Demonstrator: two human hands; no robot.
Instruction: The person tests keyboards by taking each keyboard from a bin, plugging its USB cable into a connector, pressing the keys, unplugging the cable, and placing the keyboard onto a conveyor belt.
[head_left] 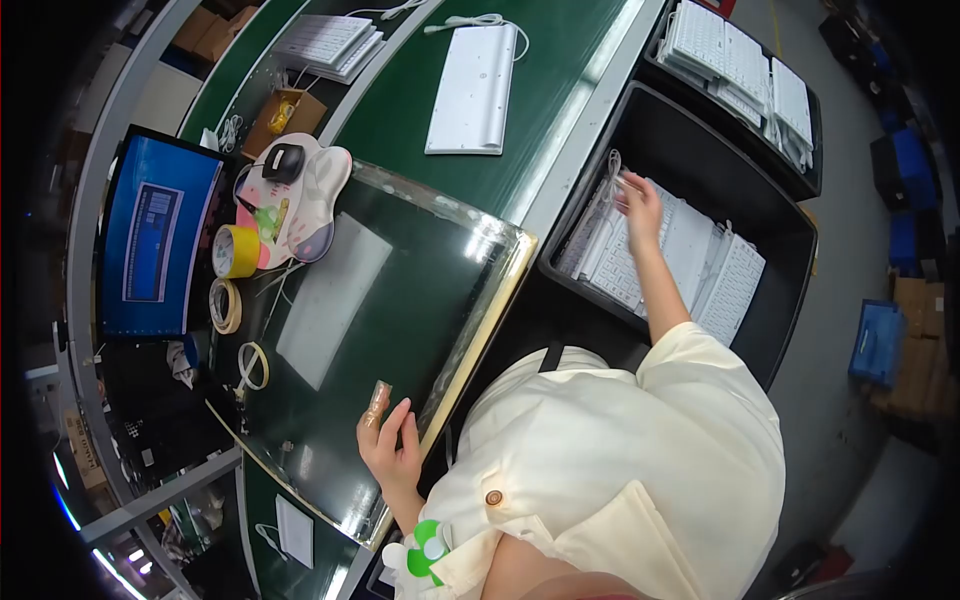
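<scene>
My left hand hovers over the near edge of the glass-topped bench. Its fingers are apart and it holds nothing; brownish tape or a cover wraps one fingertip. My right hand reaches into a black bin, fingers pinched at a coiled white cable. Below and beside that hand, several white keyboards stand packed in the bin, some in clear wrapping. Another white keyboard lies underside up, with its cable, on the green work surface.
A second bin of keyboards stands beyond. On the left are a monitor, a mouse on a patterned pad, yellow tape and a smaller tape roll. More keyboards are stacked at the back.
</scene>
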